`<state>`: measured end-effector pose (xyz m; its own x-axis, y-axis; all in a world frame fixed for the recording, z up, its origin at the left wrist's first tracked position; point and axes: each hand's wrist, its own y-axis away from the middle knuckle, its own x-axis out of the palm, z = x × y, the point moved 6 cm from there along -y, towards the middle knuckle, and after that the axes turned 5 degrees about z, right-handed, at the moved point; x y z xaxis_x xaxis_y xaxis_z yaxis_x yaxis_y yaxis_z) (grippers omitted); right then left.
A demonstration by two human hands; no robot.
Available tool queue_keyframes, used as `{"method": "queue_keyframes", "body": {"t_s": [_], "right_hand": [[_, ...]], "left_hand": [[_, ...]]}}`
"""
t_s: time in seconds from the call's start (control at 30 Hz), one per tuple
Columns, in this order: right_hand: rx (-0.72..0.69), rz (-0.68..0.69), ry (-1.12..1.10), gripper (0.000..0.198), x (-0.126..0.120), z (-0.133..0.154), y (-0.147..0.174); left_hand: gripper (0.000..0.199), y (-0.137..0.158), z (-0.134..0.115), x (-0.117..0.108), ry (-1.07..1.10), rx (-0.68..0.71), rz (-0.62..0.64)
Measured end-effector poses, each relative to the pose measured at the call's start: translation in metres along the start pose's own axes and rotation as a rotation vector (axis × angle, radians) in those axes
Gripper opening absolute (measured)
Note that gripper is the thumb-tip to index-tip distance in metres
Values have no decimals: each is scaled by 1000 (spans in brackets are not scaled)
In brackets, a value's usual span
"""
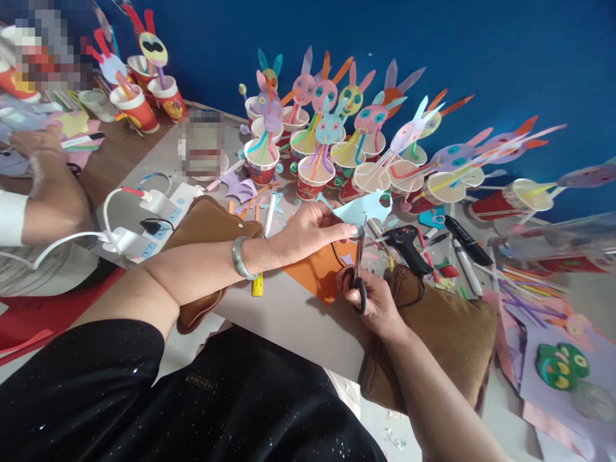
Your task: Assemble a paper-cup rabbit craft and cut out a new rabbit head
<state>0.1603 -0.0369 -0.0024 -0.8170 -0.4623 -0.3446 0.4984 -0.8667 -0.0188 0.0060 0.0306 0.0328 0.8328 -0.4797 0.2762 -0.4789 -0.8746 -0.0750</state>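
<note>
My left hand (310, 232) pinches a piece of light blue paper (373, 206) between thumb and fingers, above the table. My right hand (373, 298) has its fingers through the black handles of a pair of scissors (359, 269). The scissors point away from me, and their blades meet the lower edge of the blue paper close to my left thumb. Beneath both hands lies a sheet of orange paper (312, 273). A black glue gun (408, 247) rests just to the right of the paper and scissors.
Paper cups (315, 176) with paper rabbit heads on straws stand along the blue wall. Brown cushions (443, 333) lie under my forearms. A white power strip (166, 221) with plugs sits at left. Markers (466, 266) and paper scraps cover the right. Another person's arm (52, 179) is at far left.
</note>
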Motion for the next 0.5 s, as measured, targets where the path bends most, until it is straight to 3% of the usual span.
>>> {"method": "queue_keyframes", "body": {"t_s": [0.5], "right_hand": [[-23, -14, 7, 67, -1, -3, 2]], "left_hand": [[37, 0, -1, 1, -5, -9, 31]]}}
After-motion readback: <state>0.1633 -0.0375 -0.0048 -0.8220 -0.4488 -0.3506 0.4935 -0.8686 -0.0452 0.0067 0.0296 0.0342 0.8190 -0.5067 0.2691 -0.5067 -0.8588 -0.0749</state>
